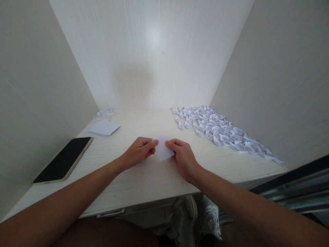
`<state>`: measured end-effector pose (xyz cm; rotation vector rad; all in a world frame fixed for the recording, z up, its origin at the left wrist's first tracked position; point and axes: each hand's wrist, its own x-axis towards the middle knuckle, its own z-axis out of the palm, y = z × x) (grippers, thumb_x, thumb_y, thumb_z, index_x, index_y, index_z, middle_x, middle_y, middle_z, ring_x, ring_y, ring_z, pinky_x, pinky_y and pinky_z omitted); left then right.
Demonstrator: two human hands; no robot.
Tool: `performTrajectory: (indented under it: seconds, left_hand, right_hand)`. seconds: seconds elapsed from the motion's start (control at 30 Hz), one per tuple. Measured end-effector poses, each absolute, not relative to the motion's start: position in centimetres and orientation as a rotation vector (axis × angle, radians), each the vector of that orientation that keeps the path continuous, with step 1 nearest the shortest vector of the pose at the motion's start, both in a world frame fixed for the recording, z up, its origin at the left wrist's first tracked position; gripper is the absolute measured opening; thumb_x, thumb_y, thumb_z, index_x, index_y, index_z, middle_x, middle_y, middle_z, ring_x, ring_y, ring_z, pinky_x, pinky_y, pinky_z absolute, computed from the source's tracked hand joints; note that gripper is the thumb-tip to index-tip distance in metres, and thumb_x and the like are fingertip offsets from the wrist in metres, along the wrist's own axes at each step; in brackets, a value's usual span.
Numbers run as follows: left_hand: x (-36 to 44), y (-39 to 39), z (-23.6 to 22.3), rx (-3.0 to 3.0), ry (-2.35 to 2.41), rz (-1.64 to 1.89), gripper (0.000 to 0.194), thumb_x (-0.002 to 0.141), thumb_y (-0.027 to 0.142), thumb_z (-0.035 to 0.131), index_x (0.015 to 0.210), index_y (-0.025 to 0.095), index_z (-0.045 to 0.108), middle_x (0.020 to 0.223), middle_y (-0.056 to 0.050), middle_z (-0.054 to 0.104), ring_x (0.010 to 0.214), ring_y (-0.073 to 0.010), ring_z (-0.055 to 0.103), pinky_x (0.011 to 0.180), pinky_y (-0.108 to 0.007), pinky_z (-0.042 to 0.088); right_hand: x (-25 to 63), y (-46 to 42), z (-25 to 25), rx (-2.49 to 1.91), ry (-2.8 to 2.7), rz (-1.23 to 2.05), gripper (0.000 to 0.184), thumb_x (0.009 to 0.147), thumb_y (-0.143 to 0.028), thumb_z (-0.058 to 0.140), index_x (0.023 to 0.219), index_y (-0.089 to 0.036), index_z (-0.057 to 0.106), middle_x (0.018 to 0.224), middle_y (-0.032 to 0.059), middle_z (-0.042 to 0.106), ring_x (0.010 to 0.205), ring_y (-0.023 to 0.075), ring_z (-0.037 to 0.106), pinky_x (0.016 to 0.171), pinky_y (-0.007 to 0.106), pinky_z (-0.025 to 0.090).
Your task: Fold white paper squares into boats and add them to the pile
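Observation:
A small white sheet of paper (163, 151) is held up over the middle of the desk, between my two hands. My left hand (140, 149) pinches its left edge between thumb and fingers. On the opposite edge my right hand (183, 156) grips it the same way, thumb on top. The fingers behind the paper are partly hidden. To the right, many small folded paper boats (218, 128) lie in a long heap along the wall. A flat stack of white paper sheets (104, 127) rests to the left of my hands.
A dark-screened tablet or phone (64, 159) lies at the desk's left side. Thin paper pieces (106, 112) sit in the back left corner. Walls enclose the white desk (133, 185) on three sides. Below its front edge are shoes (183, 219) and a drawer handle (110, 213).

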<state>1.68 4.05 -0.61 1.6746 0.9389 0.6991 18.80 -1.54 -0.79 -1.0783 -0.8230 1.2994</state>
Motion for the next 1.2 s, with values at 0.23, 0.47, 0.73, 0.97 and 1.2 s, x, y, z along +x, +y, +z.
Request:
performTrajectory:
  seconds: [0.23,0.47,0.73,0.97,1.2]
  left_hand:
    - [1.8,3.5,-0.8,1.784,0.801,0.441,0.058,0.093,0.061,0.048,0.063,0.015,0.066,0.046,0.002,0.049,0.043,-0.0088,0.037,0.045,-0.022,0.027]
    - [1.9,3.4,-0.4,1.863,0.775,0.424,0.053,0.095,0.054,0.05,0.062,0.016,0.067,0.046,0.002,0.05,0.044,-0.0095,0.039,0.046,-0.022,0.028]
    - [1.9,3.4,-0.6,1.887,0.765,0.439,0.046,0.093,0.048,0.054,0.065,0.015,0.07,0.049,0.001,0.056,0.047,-0.01,0.045,0.05,-0.022,0.034]
    - [2.1,3.0,-0.5,1.859,0.72,0.453,0.041,0.091,0.046,0.054,0.068,0.015,0.069,0.049,0.001,0.056,0.045,-0.0089,0.042,0.047,-0.021,0.032]
    - [2.1,2.6,-1.0,1.873,0.72,0.742,0.032,0.077,0.033,0.078,0.082,0.019,0.049,0.078,0.0,0.067,0.06,-0.0099,0.059,0.048,-0.017,0.044]
  right_hand:
    - [19.1,-1.3,-1.1,-1.088,-0.791,1.301,0.02,0.064,-0.036,0.079,0.064,-0.02,0.066,0.063,-0.0031,0.059,0.061,0.013,0.045,0.06,0.03,0.029]
    - [19.4,-0.9,-0.9,-1.058,-0.739,1.319,0.02,0.063,-0.034,0.078,0.063,-0.02,0.064,0.062,-0.003,0.056,0.062,0.0135,0.045,0.062,0.03,0.031]
    - [19.4,-1.1,-0.8,-1.017,-0.755,1.355,0.022,0.063,-0.034,0.081,0.064,-0.02,0.064,0.065,-0.0024,0.057,0.065,0.014,0.046,0.064,0.03,0.033]
    - [19.7,-1.1,-0.8,-0.987,-0.744,1.399,0.024,0.061,-0.035,0.084,0.065,-0.019,0.066,0.067,-0.0012,0.06,0.066,0.0144,0.049,0.066,0.031,0.035]
    - [20.3,-0.9,-1.0,-0.963,-0.687,1.387,0.023,0.06,-0.033,0.083,0.065,-0.02,0.065,0.069,-0.0002,0.062,0.07,0.016,0.052,0.068,0.031,0.041]
